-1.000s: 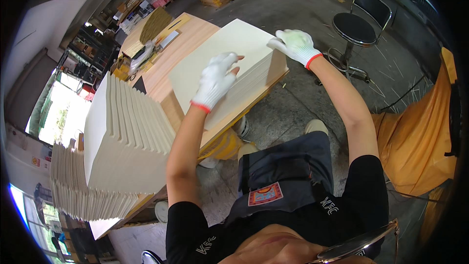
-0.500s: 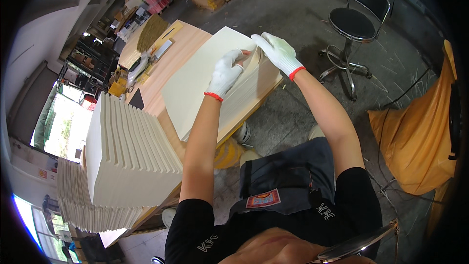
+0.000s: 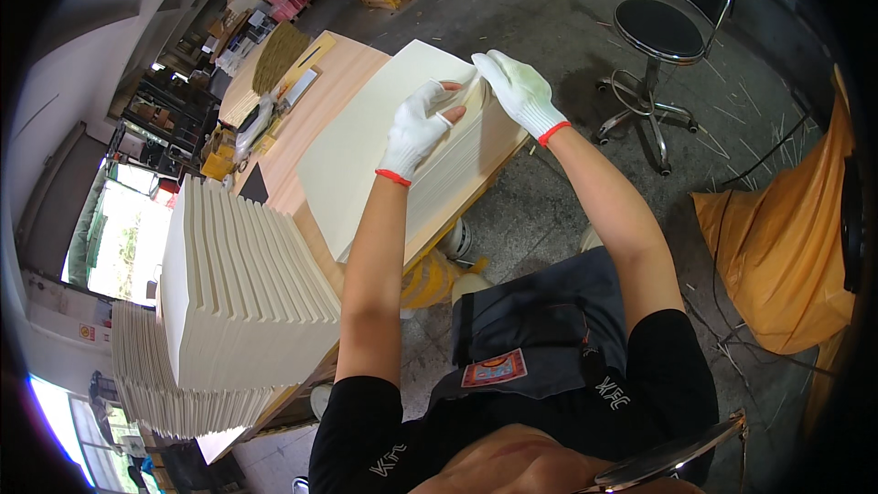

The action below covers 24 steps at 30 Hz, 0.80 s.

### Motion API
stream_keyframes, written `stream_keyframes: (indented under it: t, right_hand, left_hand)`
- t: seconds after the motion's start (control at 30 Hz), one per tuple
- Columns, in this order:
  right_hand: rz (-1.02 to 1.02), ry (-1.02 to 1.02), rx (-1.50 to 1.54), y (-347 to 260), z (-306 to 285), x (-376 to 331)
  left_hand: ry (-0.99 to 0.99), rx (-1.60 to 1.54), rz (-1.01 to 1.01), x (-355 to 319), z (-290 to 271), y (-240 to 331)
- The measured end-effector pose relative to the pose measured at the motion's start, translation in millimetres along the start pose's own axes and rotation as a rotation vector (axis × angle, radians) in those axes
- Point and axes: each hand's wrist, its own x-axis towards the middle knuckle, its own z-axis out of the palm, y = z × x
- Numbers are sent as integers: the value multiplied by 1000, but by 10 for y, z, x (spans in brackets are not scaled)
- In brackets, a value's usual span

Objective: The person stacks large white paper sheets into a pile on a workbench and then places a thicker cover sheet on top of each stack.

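A thick stack of large off-white paper sheets (image 3: 366, 137) lies on the wooden table, its layered edges facing me. Both hands wear white knit gloves with red cuffs. At the stack's far right corner, my right hand (image 3: 519, 91) is closed around the edges of some sheets, which curl upward there. My left hand (image 3: 419, 133) rests over the near edge beside the curled sheets. Its thumb and index fingertip are bare and spread apart, with a gap between them. The right fingertips are partly hidden behind the glove and paper.
To the left rises a tall pile of paper in fanned, stepped batches (image 3: 251, 265), with another pile (image 3: 137, 366) beyond it. A black stool (image 3: 663, 27) stands at upper right, and an orange cover (image 3: 777, 256) hangs at right. The table (image 3: 352, 64) holds tools at its far end.
My left hand has moved slightly left and its thumb and finger have spread wider. My right hand stays at the corner. The view has shifted a little.
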Motion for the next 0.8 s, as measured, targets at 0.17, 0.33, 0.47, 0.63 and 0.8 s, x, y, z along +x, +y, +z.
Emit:
stream_keyframes:
  t: [0.17, 0.33, 0.47, 0.63, 0.8]
  right_hand:
    - [-38, 0, 2, 6, 5, -20]
    - [-103, 100, -52, 117, 87, 20]
    - [-81, 50, -36, 83, 83, 17]
    - [-59, 48, -42, 99, 73, 19]
    - [-57, 66, -23, 67, 59, -9]
  left_hand:
    - [65, -82, 44, -34, 25, 4]
    - [35, 112, 1, -43, 44, 93]
    - [14, 103, -23, -80, 52, 136]
    - [12, 51, -26, -65, 68, 124]
    - [52, -3, -6, -79, 64, 104]
